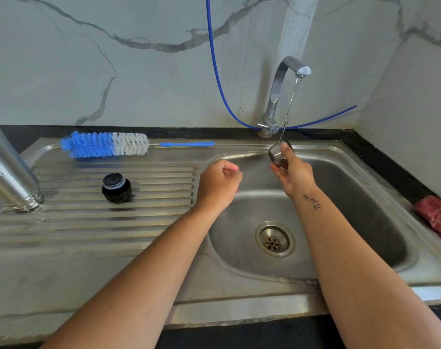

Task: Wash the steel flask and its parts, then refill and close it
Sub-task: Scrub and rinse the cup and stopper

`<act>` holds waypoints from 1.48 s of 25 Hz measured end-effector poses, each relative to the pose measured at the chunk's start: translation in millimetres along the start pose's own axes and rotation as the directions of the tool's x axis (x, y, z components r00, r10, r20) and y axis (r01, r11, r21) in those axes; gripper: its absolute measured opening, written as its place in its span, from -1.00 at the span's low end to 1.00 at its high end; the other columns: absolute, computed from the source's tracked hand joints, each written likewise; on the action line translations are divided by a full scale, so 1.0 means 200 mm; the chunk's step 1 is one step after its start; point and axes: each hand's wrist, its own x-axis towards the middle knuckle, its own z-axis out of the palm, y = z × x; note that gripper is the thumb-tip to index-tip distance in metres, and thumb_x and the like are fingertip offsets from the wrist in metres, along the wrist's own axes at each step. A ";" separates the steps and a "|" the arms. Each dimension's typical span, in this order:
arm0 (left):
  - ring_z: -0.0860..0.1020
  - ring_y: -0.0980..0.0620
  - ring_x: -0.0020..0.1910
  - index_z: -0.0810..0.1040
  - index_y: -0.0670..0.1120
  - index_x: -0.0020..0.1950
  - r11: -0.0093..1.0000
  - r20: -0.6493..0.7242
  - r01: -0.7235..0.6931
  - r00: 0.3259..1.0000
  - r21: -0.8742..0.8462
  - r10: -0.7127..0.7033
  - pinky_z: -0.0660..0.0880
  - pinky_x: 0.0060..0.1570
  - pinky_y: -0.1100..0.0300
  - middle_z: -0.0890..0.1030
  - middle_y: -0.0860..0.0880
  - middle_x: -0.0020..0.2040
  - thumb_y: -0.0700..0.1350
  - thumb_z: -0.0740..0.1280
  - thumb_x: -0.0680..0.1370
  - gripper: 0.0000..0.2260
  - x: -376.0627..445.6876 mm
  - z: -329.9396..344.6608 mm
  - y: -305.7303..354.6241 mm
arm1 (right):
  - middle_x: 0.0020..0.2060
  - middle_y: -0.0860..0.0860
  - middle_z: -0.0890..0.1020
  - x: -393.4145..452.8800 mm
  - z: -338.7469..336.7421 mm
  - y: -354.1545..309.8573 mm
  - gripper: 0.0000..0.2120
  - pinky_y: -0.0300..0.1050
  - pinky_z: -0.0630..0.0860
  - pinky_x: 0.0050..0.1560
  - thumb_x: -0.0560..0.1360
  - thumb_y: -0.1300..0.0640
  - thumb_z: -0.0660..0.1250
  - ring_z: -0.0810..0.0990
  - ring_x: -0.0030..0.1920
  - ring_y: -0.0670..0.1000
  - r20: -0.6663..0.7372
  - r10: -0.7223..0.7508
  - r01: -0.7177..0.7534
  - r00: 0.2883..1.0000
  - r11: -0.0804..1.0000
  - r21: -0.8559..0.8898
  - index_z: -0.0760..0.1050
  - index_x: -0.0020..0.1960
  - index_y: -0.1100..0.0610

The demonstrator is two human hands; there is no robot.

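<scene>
The steel flask [9,170] is stood mouth-down at the drainboard's [63,230] left edge, its black stopper [116,188] nearby. A steel cup [277,153] is gripped by the right hand [293,175] under the tap's [282,91] stream; the left hand [218,185] is curled, empty. A bottle brush [106,144] is laid along the back edge.

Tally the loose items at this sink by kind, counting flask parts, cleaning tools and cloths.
Flask parts: 3, namely the steel flask body inverted on the drainboard, the black stopper on the drainboard, and the steel cup lid in the right hand under the running water.
Cleaning tools: 1, the bottle brush.
Cloths: 1, the red cloth.
Total: 5
</scene>
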 end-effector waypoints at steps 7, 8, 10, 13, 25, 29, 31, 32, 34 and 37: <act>0.66 0.05 -0.28 0.63 -0.02 0.00 1.000 -0.006 -0.001 1.000 -0.018 0.001 0.43 -0.46 0.35 0.69 -0.01 -0.11 -0.19 0.36 0.54 -0.90 0.00 -0.01 0.01 | 0.04 0.08 0.67 -0.02 0.00 0.01 -0.54 -0.05 0.67 0.13 0.44 0.03 0.59 0.68 0.02 -0.01 0.054 -0.100 0.111 0.994 0.948 -0.297 0.56 0.24 0.18; 0.68 0.03 -0.24 0.62 0.02 -0.03 1.000 -0.015 -0.005 1.000 -0.019 0.005 0.46 -0.38 0.31 0.69 0.00 -0.12 -0.18 0.38 0.53 -0.90 0.01 -0.01 0.00 | 0.00 0.07 0.68 -0.02 0.00 0.01 -0.53 -0.05 0.68 0.10 0.43 0.04 0.60 0.68 -0.04 -0.02 0.078 -0.134 0.155 0.988 0.903 -0.401 0.56 0.24 0.18; 0.69 -0.01 -0.12 0.62 0.05 0.00 1.000 -0.022 -0.014 1.000 0.007 0.014 0.55 -0.19 0.17 0.69 0.02 -0.10 -0.14 0.43 0.50 -0.88 0.03 -0.02 0.00 | -0.02 0.06 0.68 -0.04 -0.01 0.03 -0.52 -0.03 0.68 0.08 0.39 0.06 0.62 0.67 -0.08 0.00 0.145 -0.159 0.214 0.977 0.785 -0.581 0.53 0.22 0.15; 0.62 0.04 0.05 0.59 -0.04 0.29 0.991 0.035 -0.057 0.998 0.124 0.053 0.53 -0.03 0.21 0.66 0.02 0.11 -0.08 0.54 0.47 -0.59 0.02 -0.04 0.00 | -0.07 0.09 0.73 -0.10 0.01 0.03 -0.62 -0.07 0.61 0.01 0.37 0.07 0.62 0.69 -0.06 0.03 0.304 -0.032 0.231 0.952 0.725 -0.649 0.61 0.11 0.15; 0.62 -0.01 0.05 0.62 -0.04 0.23 0.926 0.031 -0.223 0.974 0.305 0.225 0.57 0.05 0.13 0.65 -0.04 0.09 -0.13 0.64 0.31 -0.49 0.00 -0.08 0.02 | -0.12 -0.04 0.73 -0.24 0.22 -0.08 -0.67 -0.14 0.59 -0.03 0.53 -0.21 0.41 0.69 -0.08 -0.06 0.493 -0.262 0.558 0.830 0.398 -0.728 0.66 0.03 0.05; 0.51 -0.14 0.23 0.59 -0.03 0.33 0.789 0.219 -0.311 0.949 0.530 0.227 0.48 0.23 0.10 0.49 -0.14 0.22 -0.19 0.45 0.47 -0.58 -0.02 -0.05 -0.01 | -0.14 -0.05 0.68 -0.17 0.55 -0.06 -0.84 -0.24 0.47 -0.11 0.57 0.00 0.41 0.62 -0.10 -0.07 0.697 -0.281 0.747 0.660 0.150 -0.648 0.65 0.01 0.09; 0.48 -0.18 0.25 0.56 0.00 0.36 0.719 0.298 -0.353 0.931 0.599 0.208 0.49 0.23 0.03 0.45 -0.14 0.25 -0.19 0.42 0.51 -0.58 -0.03 -0.03 -0.03 | -0.01 0.02 0.68 -0.07 0.69 -0.01 -0.83 -0.16 0.48 0.03 0.58 0.05 0.39 0.62 0.04 0.01 0.785 -0.129 0.790 0.606 -0.018 -0.613 0.64 0.10 0.11; 0.47 -0.18 0.23 0.55 0.00 0.35 0.696 0.321 -0.370 0.924 0.616 0.208 0.51 0.20 0.00 0.45 -0.14 0.24 -0.21 0.40 0.51 -0.60 -0.03 -0.03 -0.04 | 0.10 0.05 0.66 -0.02 0.74 0.03 -0.81 -0.11 0.47 0.14 0.58 0.07 0.39 0.60 0.13 0.05 0.821 -0.034 0.815 0.569 -0.104 -0.569 0.63 0.16 0.10; 0.49 -0.15 0.18 0.55 0.01 0.32 0.674 0.334 -0.387 0.918 0.629 0.215 0.56 0.13 -0.01 0.45 -0.11 0.20 -0.22 0.39 0.52 -0.62 -0.03 -0.02 -0.06 | 0.22 0.05 0.60 0.07 0.80 0.09 -0.77 -0.03 0.45 0.28 0.58 0.09 0.39 0.55 0.21 0.07 0.846 0.128 0.849 0.518 -0.202 -0.489 0.61 0.22 0.09; 0.51 -0.10 0.14 0.55 0.01 0.32 0.662 0.329 -0.380 0.921 0.646 0.208 0.58 0.10 0.02 0.46 -0.09 0.18 -0.19 0.44 0.51 -0.61 -0.03 -0.01 -0.08 | 0.11 0.07 0.66 0.11 0.86 0.13 -0.83 0.04 0.52 0.21 0.57 0.13 0.36 0.61 0.12 0.11 0.847 0.191 0.858 0.496 -0.262 -0.443 0.65 0.10 0.15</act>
